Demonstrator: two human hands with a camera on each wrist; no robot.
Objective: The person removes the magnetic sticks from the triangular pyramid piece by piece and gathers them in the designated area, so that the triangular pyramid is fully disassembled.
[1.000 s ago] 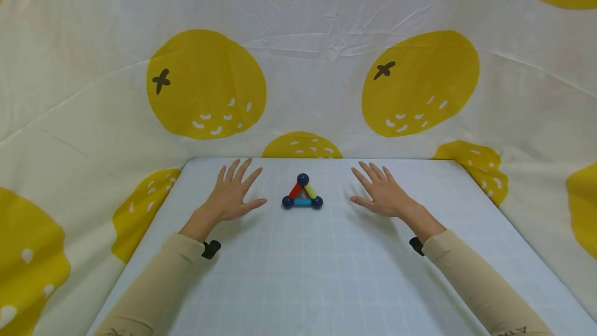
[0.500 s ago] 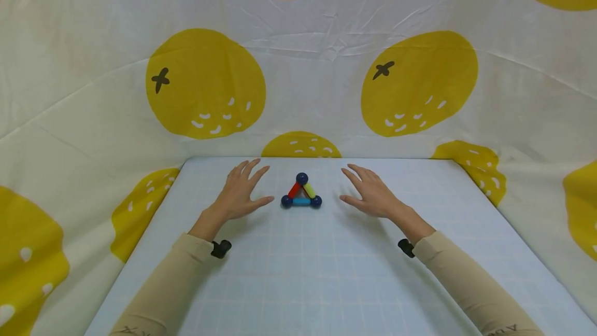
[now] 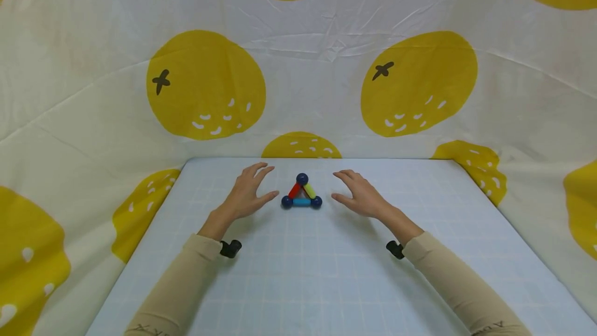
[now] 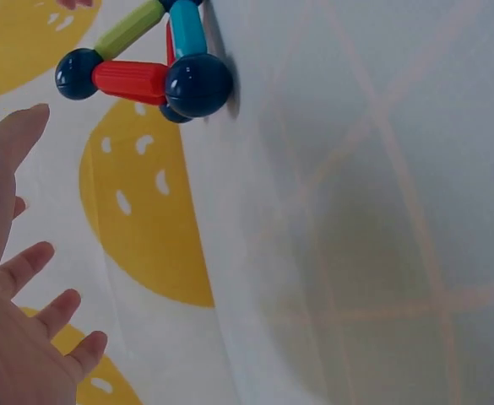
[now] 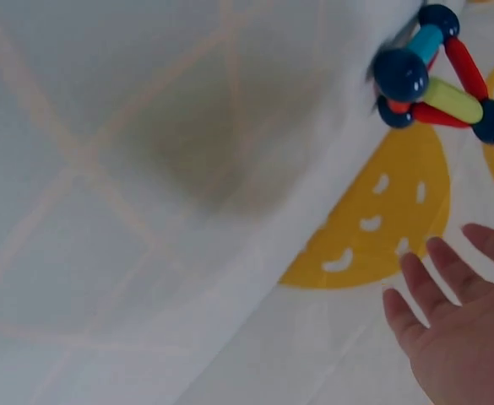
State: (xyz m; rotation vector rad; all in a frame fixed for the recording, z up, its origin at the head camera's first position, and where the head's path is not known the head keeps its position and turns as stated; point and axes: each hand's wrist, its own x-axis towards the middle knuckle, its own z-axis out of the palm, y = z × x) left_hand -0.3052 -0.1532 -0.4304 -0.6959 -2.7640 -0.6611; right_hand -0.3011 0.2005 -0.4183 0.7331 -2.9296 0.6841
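Note:
A small pyramid-like frame of magnetic rods and dark blue balls stands on the table between my two hands. In the head view its light blue rod (image 3: 301,202) faces me, below a red rod (image 3: 295,191) and a yellow-green rod (image 3: 310,191), with a top ball (image 3: 302,179) above. My left hand (image 3: 248,192) hovers just left of the frame, fingers loosely bent and thumb towards it. On the right, my right hand (image 3: 363,196) mirrors that pose. Neither hand touches the frame. The left wrist view shows a glossy near ball (image 4: 198,86); the right wrist view shows more red rods (image 5: 466,69) behind.
A pale table cover (image 3: 298,274) with a faint grid lies under everything. White cloth (image 3: 317,92) printed with yellow fruit shapes hangs behind the table and along both sides. Dark wrist cameras (image 3: 230,249) sit below both wrists.
Both hands have moved inward towards the frame from either side, and their spread fingers have bent a little. The frame stays where it was.

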